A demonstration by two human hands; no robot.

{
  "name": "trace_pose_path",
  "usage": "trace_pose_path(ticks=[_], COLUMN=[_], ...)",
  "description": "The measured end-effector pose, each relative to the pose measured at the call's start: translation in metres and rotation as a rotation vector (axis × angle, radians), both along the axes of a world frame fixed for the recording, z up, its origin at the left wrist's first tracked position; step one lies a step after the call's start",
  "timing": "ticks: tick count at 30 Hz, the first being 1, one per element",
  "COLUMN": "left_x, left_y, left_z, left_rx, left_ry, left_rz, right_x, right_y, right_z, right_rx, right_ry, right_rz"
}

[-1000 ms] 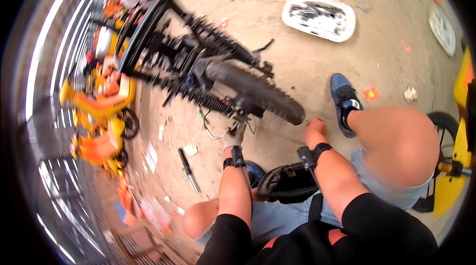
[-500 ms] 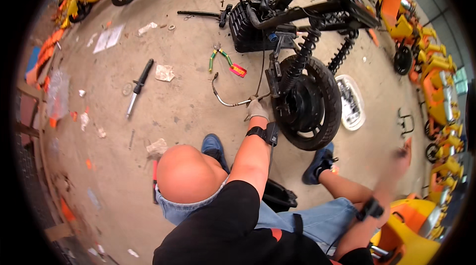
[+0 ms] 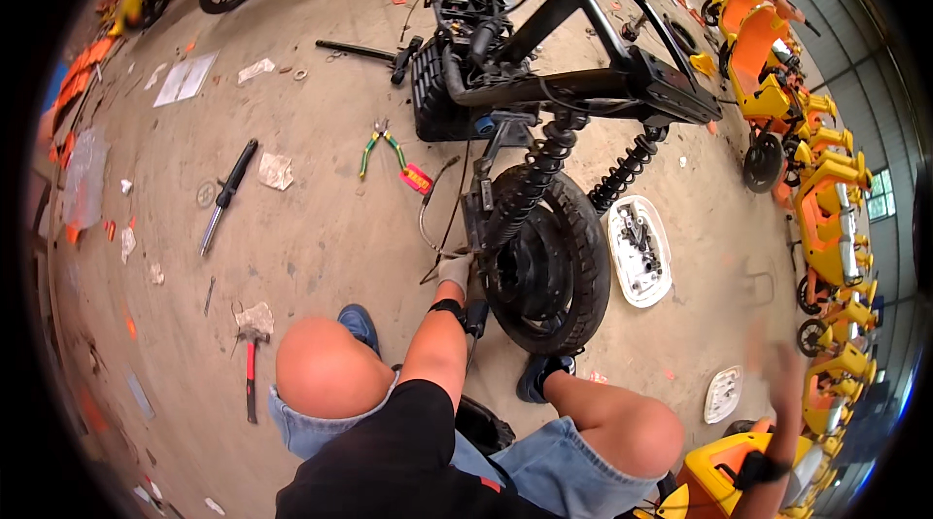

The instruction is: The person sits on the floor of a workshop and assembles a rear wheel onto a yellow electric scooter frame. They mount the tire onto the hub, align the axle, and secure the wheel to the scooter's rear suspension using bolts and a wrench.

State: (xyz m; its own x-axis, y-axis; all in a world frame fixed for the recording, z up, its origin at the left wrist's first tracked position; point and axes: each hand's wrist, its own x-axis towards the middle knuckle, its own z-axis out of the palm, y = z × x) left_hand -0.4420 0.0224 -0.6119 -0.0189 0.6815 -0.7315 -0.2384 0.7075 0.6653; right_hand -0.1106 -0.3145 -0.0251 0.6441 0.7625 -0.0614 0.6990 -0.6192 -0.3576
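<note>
My left hand (image 3: 454,272), in a pale glove, is closed round a cable (image 3: 425,227) beside the hub of the rear wheel (image 3: 546,261). The cable's free end curves up and away from the hand, its tip near the red tag on the pliers. A thin dark cable runs down from the frame past the same hand. Far off to the right, my right hand (image 3: 775,363) is smeared by motion above the floor. Its fingers cannot be made out. The wheel stands upright under a black scooter frame (image 3: 583,86) with two coil-spring shock absorbers (image 3: 537,174).
Green-handled pliers (image 3: 384,150), a fork tube (image 3: 229,193) and a red-handled hammer (image 3: 252,373) lie on the left floor. A white tray of small metal parts (image 3: 663,276) sits right of the wheel, a smaller white tray (image 3: 723,395) nearer me. Yellow scooters (image 3: 831,218) line the right.
The view has shifted, so the scooter sits lower and further left. My right hand has stayed out to the right, blurred. My left hand keeps hold of the cable, whose free end now points more upward.
</note>
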Motion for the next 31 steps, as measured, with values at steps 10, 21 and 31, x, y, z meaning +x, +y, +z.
trace_pose_path(ticks=[10,21,31], left_x=[-0.023,-0.203,-0.21], left_y=[0.017,0.12,0.048], left_z=[0.033,0.05,0.138], left_rx=[0.468,1.039,1.068], left_ry=[0.958,1.122,1.188], left_rz=[-0.389,-1.613,-2.329], right_x=[0.085,0.032,0.024], right_y=[0.116,0.135,0.168], right_z=[-0.412,-0.509,-0.492], right_rx=[-0.33,0.305,0.303], right_ry=[0.072,0.282,0.525], right_rz=[0.291,-0.05,-0.152])
